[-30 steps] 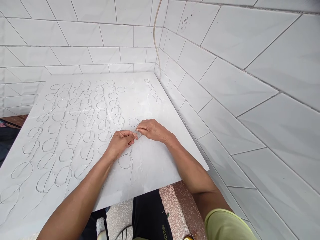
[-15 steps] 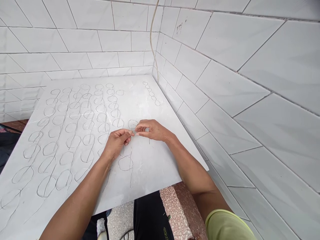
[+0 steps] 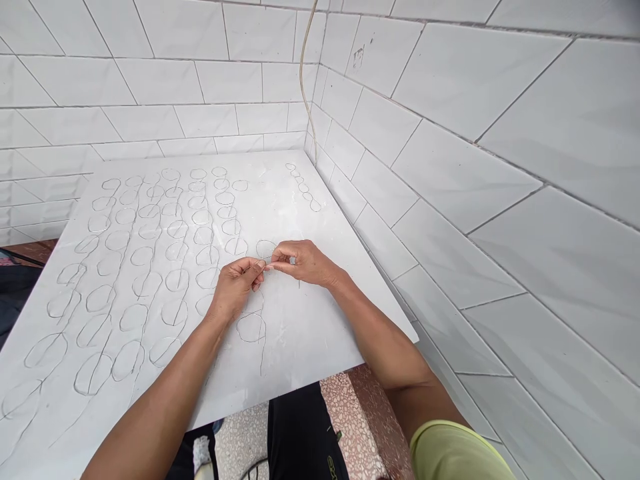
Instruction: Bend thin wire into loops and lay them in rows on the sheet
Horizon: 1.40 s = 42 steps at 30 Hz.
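Note:
My left hand (image 3: 235,283) and my right hand (image 3: 303,260) meet over a white slab (image 3: 310,333), fingertips pinched together on a thin wire that I can barely see between them. Several wire loops (image 3: 150,260) with straight tails lie in rows across the slab, to the left of my hands. One loop (image 3: 251,328) lies just below my left hand, another loop (image 3: 265,249) just above my fingertips. A short chain of small loops (image 3: 303,188) lies at the far right of the slab.
White tiled walls (image 3: 450,167) close in the slab at the back and on the right. A thin cord (image 3: 304,80) hangs down in the corner. Below the slab's near edge are a speckled floor (image 3: 345,413) and dark trousers (image 3: 295,433).
Both hands have stayed at the same place on the slab, fingers shifting slightly on the wire. The view tilted a little after the first frame.

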{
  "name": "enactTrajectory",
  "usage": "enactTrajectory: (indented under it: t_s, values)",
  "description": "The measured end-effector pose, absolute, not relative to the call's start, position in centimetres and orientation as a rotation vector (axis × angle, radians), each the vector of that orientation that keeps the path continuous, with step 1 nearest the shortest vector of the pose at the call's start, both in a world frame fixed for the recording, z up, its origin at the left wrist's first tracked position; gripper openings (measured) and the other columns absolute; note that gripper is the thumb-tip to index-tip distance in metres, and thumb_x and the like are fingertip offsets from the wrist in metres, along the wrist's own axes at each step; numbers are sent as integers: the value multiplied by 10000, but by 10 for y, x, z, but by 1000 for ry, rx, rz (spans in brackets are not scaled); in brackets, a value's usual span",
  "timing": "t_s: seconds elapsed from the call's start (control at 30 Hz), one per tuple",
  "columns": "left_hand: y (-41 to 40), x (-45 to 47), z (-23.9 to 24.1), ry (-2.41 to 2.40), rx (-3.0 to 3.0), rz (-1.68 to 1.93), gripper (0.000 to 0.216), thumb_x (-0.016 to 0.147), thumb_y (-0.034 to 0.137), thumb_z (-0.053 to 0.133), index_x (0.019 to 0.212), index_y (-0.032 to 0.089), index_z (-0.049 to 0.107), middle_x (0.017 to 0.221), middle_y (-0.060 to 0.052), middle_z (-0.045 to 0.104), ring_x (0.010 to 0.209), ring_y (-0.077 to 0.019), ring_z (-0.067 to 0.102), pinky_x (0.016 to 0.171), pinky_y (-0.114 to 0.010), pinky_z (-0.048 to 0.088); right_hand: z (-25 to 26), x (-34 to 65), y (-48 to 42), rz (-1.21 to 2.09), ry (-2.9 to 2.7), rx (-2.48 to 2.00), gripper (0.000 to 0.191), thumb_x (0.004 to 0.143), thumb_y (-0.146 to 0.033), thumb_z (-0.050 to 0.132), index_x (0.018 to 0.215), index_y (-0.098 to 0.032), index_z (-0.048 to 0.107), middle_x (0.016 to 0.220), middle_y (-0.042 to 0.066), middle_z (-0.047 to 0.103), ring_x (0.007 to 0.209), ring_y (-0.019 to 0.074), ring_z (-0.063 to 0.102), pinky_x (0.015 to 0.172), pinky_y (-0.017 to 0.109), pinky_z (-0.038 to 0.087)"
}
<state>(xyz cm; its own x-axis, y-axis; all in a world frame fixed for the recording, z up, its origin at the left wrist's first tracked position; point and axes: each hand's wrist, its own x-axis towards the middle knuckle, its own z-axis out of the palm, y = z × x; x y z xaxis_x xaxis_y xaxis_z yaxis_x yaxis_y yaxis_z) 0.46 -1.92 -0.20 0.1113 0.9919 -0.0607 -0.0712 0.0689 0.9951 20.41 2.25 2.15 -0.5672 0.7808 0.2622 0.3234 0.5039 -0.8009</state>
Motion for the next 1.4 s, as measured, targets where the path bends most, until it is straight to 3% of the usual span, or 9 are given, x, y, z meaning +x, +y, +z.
enactTrajectory:
  t_s: [0.1,0.17,0.23,0.4,0.5,0.8,1.23,1.4]
  values:
    - [-18,1,0,1088,1158,1080,283,866,432,725,780,163,697,664,4,535,599,-100,438,574,-251,358,21,207,26,1007,-2099,-859,202,900,-396,709,995,-219,685,903,22,684,780,152,603,683,286,488]
    - [-18,-2,2,1079,1180,1028,280,868,432,722,797,161,704,653,8,524,593,-98,429,565,-246,345,23,211,29,1027,-2057,-841,379,892,-401,722,1231,-245,657,1023,38,701,874,169,644,742,301,519]
    - [-17,-4,4,1069,1213,961,278,871,431,718,809,161,711,640,13,513,581,-93,415,560,-243,333,24,216,32,1014,-2024,-832,437,916,-378,692,1332,-260,625,1111,51,699,961,182,658,793,315,528]
    - [-16,-8,0,978,1251,770,292,872,446,723,802,162,712,612,24,453,571,-90,375,550,-241,313,23,218,30,985,-2178,-754,149,942,-296,640,1014,-217,743,989,39,705,867,166,634,755,306,512]
    - [-14,-10,-3,937,1201,722,302,860,445,743,788,153,716,606,24,424,567,-87,345,534,-242,284,24,217,27,958,-2263,-807,145,959,-277,604,911,-209,722,883,22,682,790,152,596,698,289,478]
    - [-15,-13,6,866,1046,672,295,835,400,784,749,130,703,589,25,396,546,-68,312,512,-237,221,29,216,22,690,-2460,-754,212,1009,-242,533,833,-187,637,786,10,611,722,136,522,648,272,385]
    - [-14,-15,1,786,1025,700,282,899,391,734,800,129,702,643,32,381,568,-68,314,553,-249,236,20,210,24,523,-2441,-752,281,1041,-270,498,789,-188,589,725,3,595,709,142,515,651,286,384]
    - [-14,-13,2,829,1057,755,281,899,400,733,805,136,709,633,28,394,571,-76,315,543,-249,233,24,212,24,862,-2284,-921,218,999,-373,573,884,-202,645,794,3,658,722,141,564,649,277,428]
